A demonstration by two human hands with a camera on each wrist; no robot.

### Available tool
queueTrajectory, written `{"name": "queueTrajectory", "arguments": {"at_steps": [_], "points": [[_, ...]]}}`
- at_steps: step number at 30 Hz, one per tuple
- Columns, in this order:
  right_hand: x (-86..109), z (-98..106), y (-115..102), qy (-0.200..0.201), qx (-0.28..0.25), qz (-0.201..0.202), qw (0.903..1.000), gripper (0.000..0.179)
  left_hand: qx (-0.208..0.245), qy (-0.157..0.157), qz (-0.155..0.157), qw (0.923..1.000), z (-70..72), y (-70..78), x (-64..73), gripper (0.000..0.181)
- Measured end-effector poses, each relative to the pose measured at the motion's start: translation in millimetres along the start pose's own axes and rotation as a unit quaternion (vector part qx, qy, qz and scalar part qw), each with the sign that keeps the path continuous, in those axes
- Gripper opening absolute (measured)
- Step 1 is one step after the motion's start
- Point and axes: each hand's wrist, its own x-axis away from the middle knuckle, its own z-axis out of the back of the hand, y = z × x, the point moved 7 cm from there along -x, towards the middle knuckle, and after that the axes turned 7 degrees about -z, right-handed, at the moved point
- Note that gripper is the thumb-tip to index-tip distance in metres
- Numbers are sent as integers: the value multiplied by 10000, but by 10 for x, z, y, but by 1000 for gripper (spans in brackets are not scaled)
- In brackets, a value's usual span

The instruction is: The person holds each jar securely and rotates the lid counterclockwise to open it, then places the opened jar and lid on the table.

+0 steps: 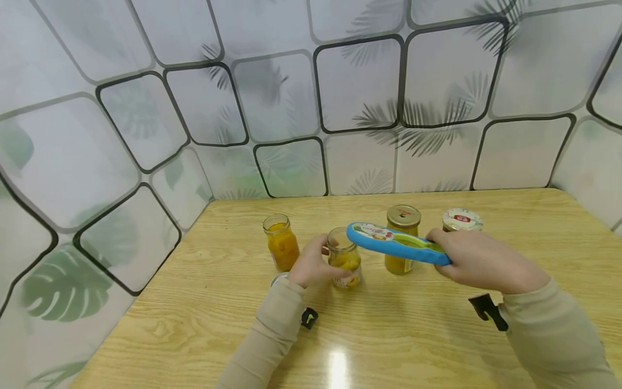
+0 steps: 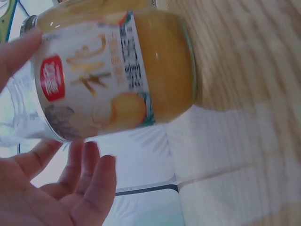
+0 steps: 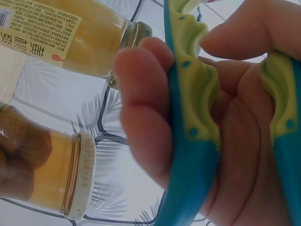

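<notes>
Left hand [image 1: 313,266]: thumb and fingers curled round labelled jar [image 1: 347,263], lidless, yellow pieces inside, upright on bench [image 1: 170,313], nearer far edge than visible front. Right hand [image 1: 478,260]: grips handles of blue-green tool [image 1: 396,246]; tool head at labelled jar's rim, contact can't tell. Orange-filled jar [image 1: 283,247], lidless, toward bench left edge. Gold-lidded jar [image 1: 404,216] behind tool; white-lidded jar [image 1: 462,219] farther toward right edge, partly hidden by right hand.

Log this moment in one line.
left hand: around clear cylindrical glass jar of yellow fruit | right hand: gripping blue-and-green two-handled plastic tool | jar: lidless
</notes>
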Motion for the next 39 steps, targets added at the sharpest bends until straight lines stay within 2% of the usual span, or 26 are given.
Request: {"name": "queueTrajectory", "arguments": {"at_steps": [7, 10, 15, 18, 21, 25, 28, 32, 39], "points": [[-20, -13, 2, -79, -35, 13, 10000, 16, -87, 719, -24, 9974, 109, -46, -9, 51], [-35, -26, 9, -217, -153, -7, 9996, 16, -86, 895, -53, 9959, 138, -62, -18, 50], [-70, -82, 30, -692, -720, -50, 9950, 16, -2, 1060, -219, 9941, 160, -57, -21, 49], [-90, -115, 27, -866, -1094, 31, 9902, 15, 32, 1105, -341, 9933, 165, -42, -20, 47], [-116, -157, 5, -917, -1530, 279, 9836, 12, 2, 1085, -468, 9930, 164, -26, -20, 47], [-150, -263, -19, -1083, -2082, 506, 9707, 13, 11, 1022, -483, 9936, 150, -29, -30, 48], [-170, -390, -45, -1441, -2352, 458, 9601, 20, 31, 1020, -469, 9937, 146, -35, -38, 47], [-190, -573, -91, -1956, -2441, 421, 9489, 23, -9, 1055, -474, 9933, 160, -35, -38, 45], [-223, -806, -122, -2340, -2278, 326, 9446, 20, -62, 885, -345, 9955, 159, -50, -30, 47]]}}
